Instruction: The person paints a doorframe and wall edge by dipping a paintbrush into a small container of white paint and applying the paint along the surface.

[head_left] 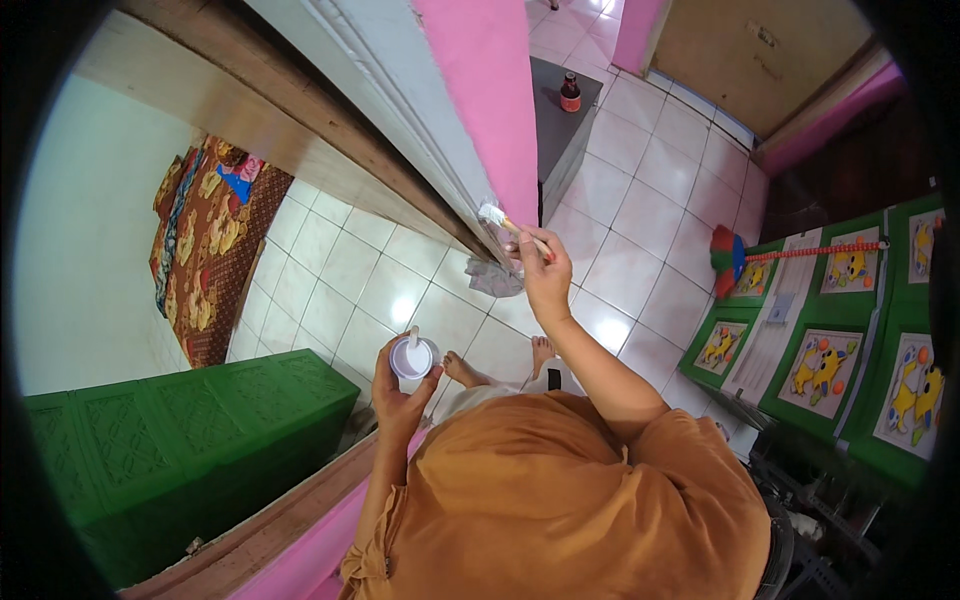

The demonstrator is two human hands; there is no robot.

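- In the head view, the right hand [546, 278] has a narrow grip, closed on the handle of a paintbrush [514, 229]; its white bristles are at the edge where the pink wall [485, 90] meets the pale door frame [400, 105].
- The paintbrush should be light, with a stiff handle and soft bristles. Wet paint could make it slippery, so the good place to take hold is the handle, behind the bristles.
- The left hand [402, 402] has its grip curved around a small plastic cup [411, 377], held above the tiled floor with the opening upward.
- Inside the cup is a white substance, probably paint, and a white stick [413, 337] rests at the rim. How deep the filling is, I cannot tell.
- The cup is probably light also, with thin walls that may bend under strong pressure; it is better held around its side, kept level.
- On the grey tabletop [558, 135], a dark bottle [570, 95] stands near the far edge; its content cannot be seen.
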